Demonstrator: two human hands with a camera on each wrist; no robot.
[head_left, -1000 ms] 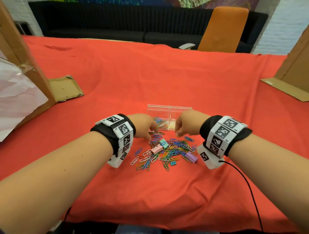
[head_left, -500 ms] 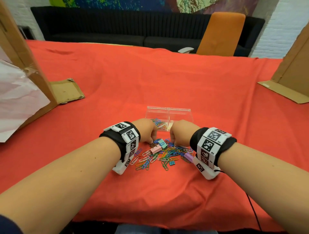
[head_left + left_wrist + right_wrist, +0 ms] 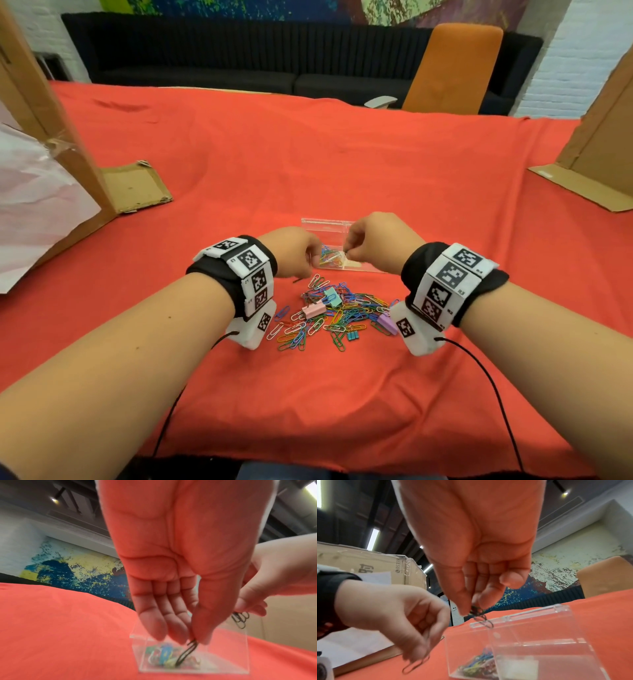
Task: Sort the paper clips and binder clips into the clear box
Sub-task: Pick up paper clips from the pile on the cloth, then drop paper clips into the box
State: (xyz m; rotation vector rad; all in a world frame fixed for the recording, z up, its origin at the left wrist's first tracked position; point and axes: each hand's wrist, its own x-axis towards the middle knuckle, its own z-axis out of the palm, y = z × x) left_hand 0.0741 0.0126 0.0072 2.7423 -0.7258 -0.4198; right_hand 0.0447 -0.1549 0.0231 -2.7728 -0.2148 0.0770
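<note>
**Now dropping paper clips into the box's left cell**

Right now I am at the drop-off step, both of my hands up at the clear box (image 3: pixel 337 228), which sits at twelve o'clock from the loose pile (image 3: pixel 337 308) on the red table (image 3: pixel 342 154). My left hand (image 3: pixel 296 251) pinches a single dark paper clip (image 3: pixel 186 652) between thumb and fingertips, its lower end already dipping toward the cell that holds the coloured clips (image 3: pixel 330 257). My right hand (image 3: pixel 373 241) pinches a small bunch of dark clips (image 3: pixel 480 615), hanging just above the box's rim, near the divider (the cell at three o'clock shows something pale on its floor, but I cannot tell what).

Next, I judge, both pinches need to loosen over the paper-clip cell, the right hand first shifting toward nine o'clock so nothing lands across the divider. Much remains: the pile at six o'clock of the box is large, and the pink binder clip (image 3: pixel 313 310), the mint one (image 3: pixel 332 298) and the purple one (image 3: pixel 385 322) lie untouched in it.
</note>
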